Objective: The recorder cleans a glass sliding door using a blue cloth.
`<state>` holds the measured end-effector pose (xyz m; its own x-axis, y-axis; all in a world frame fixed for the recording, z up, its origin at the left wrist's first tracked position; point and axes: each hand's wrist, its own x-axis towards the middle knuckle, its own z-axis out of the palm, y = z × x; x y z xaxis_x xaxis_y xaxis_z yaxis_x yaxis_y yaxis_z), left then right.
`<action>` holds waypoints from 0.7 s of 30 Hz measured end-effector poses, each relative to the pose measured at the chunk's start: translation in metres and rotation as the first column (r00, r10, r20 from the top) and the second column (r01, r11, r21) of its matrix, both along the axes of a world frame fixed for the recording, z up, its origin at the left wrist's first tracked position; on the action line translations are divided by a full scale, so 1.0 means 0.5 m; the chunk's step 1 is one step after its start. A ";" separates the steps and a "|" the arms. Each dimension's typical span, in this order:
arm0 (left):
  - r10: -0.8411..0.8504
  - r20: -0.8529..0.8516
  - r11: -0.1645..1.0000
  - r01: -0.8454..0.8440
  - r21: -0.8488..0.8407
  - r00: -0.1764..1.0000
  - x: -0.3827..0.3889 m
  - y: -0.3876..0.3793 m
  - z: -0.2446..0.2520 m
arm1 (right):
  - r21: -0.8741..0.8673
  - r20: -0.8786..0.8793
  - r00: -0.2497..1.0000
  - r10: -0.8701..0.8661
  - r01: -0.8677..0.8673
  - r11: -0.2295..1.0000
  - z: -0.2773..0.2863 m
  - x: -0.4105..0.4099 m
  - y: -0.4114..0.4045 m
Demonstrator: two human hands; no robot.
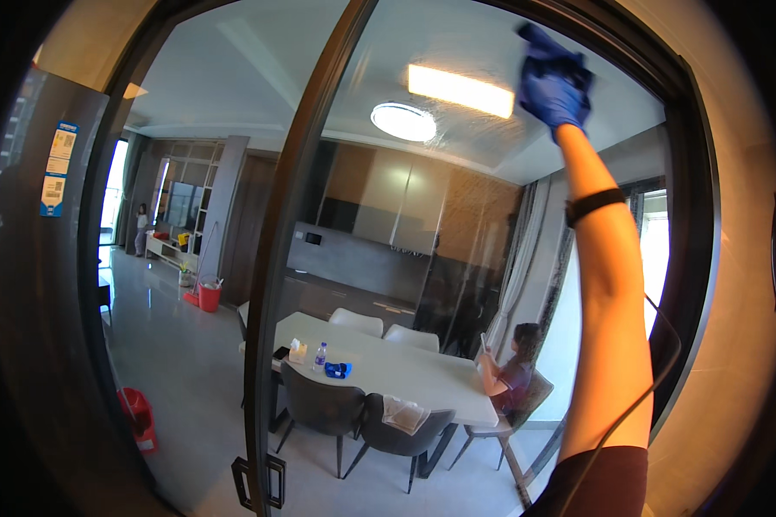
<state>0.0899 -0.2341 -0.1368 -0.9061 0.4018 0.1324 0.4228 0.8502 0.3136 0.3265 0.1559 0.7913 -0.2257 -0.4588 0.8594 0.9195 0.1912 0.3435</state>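
Observation:
My right hand [556,100], in a blue glove, is raised high at the upper right. It holds a dark blue cloth [549,52] against the upper part of a glass door panel [472,145]. Both hand and cloth are slightly blurred. Wet streaks show on the glass around the reflected rectangular light [460,90] and lower down. A dark frame [692,129] borders the pane close to the cloth, above and to the right. My left hand is out of view.
A dark upright stile [291,168] with a handle [258,481] divides the glass. Beyond it stand a dining table [388,362], dark chairs [323,397] and a seated person [517,375]. Another person [141,229] stands far left, beyond a red bucket [210,297]. A cable [640,394] crosses my arm.

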 end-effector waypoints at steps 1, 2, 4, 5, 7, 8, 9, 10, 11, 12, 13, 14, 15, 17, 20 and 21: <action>0.014 -0.043 0.999 -0.015 -0.029 0.999 -0.012 0.006 -0.012 | -0.002 0.044 0.958 0.284 -0.284 0.959 0.023 0.086 0.046; -0.006 -0.050 1.000 0.005 -0.021 0.999 -0.026 0.018 -0.010 | -0.018 0.093 0.836 0.540 -0.541 0.841 0.046 0.169 0.098; -0.038 0.015 0.988 0.039 -0.146 0.999 -0.043 0.030 -0.001 | -0.002 -0.272 0.952 -0.141 0.146 0.989 0.075 0.330 0.122; -0.026 0.016 0.985 0.028 -0.169 1.000 -0.032 0.015 0.010 | 0.027 -0.275 0.961 -0.026 0.035 0.999 0.027 0.334 0.133; -0.085 0.036 0.986 0.089 -0.141 0.996 -0.038 0.012 0.006 | -0.223 -0.448 0.880 0.156 -0.279 0.934 -0.039 0.407 0.126; -0.101 0.030 0.982 0.104 -0.156 0.994 -0.037 0.007 -0.006 | -0.290 -0.478 0.869 0.125 -0.290 0.912 -0.073 0.420 0.114; -0.129 -0.030 0.981 0.123 -0.147 0.991 -0.033 0.000 -0.028 | -0.305 -0.514 0.857 0.021 -0.206 0.930 -0.118 0.423 0.112; -0.163 -0.093 0.979 0.150 -0.138 0.982 -0.036 -0.008 -0.039 | -0.323 -0.548 0.832 -0.086 -0.115 0.939 -0.172 0.415 0.093; -0.195 -0.102 0.972 0.179 -0.152 0.976 -0.040 -0.016 -0.032 | -0.281 -0.580 0.809 -0.097 -0.087 0.956 -0.217 0.419 0.088; -0.234 -0.075 0.964 0.222 -0.150 0.969 -0.041 -0.024 -0.019 | -0.237 -0.610 0.785 -0.107 -0.052 0.970 -0.261 0.437 0.099; -0.273 -0.048 0.954 0.264 -0.144 0.961 -0.045 -0.030 -0.009 | -0.274 -0.596 0.793 -0.127 -0.052 0.960 -0.307 0.470 0.119; -0.301 -0.056 0.945 0.289 -0.155 0.952 -0.054 -0.036 -0.002 | -0.312 -0.582 0.801 -0.144 -0.057 0.948 -0.358 0.504 0.137; -0.339 -0.026 0.932 0.332 -0.145 0.940 -0.055 -0.044 -0.002 | -0.289 -0.644 0.765 -0.027 -0.210 0.934 -0.430 0.497 0.144; -0.423 -0.010 0.899 0.418 -0.132 0.906 -0.062 -0.039 0.014 | -0.442 -0.492 0.598 -0.632 0.454 0.774 -0.588 0.579 0.167; -0.593 0.053 0.799 0.595 -0.081 0.804 -0.037 -0.079 0.072 | -0.209 -0.696 0.718 -0.017 -0.179 0.961 -0.838 0.433 0.080; -0.693 0.041 0.719 0.694 -0.019 0.719 -0.032 -0.032 0.090 | -0.363 -0.708 0.666 -0.234 -0.059 0.930 -0.929 0.546 0.107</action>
<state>0.0737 -0.2503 -0.0916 -0.3752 0.9228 0.0873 0.8892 0.3317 0.3150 0.5994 0.2093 0.3268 0.5154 -0.1306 0.8469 0.8568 0.0598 -0.5122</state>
